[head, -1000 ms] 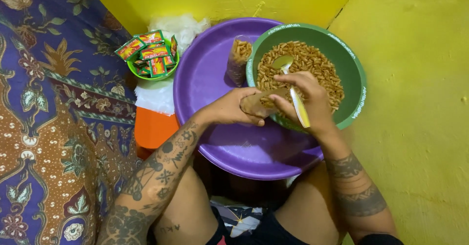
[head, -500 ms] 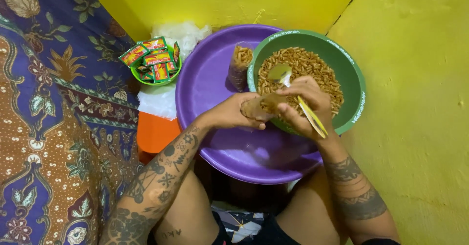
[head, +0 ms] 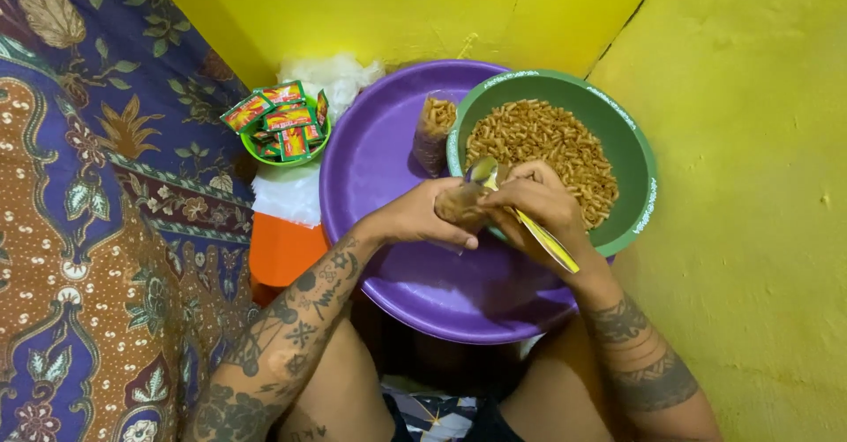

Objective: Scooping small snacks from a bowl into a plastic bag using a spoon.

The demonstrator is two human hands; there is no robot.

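My left hand [head: 422,215] grips a small clear plastic bag [head: 460,204] partly filled with orange-brown snack pieces, held over the purple basin [head: 379,168]. My right hand [head: 540,206] holds a spoon [head: 516,214] with a yellow handle, its metal bowl tipped at the mouth of the bag. Just behind the hands, a green bowl [head: 631,155] is full of the same snack pieces [head: 547,146]. A filled plastic bag [head: 431,133] stands upright in the basin against the green bowl.
A small green bowl [head: 284,133] with several red and green sachets sits left of the basin, beside a heap of clear plastic bags [head: 331,73]. An orange block [head: 282,250] lies below it. Patterned cloth [head: 106,230] covers the left; yellow walls [head: 750,186] enclose the back and right.
The spoon has come out of the green bowl and moved left to the mouth of the bag in my left hand. The view has shifted slightly downward.
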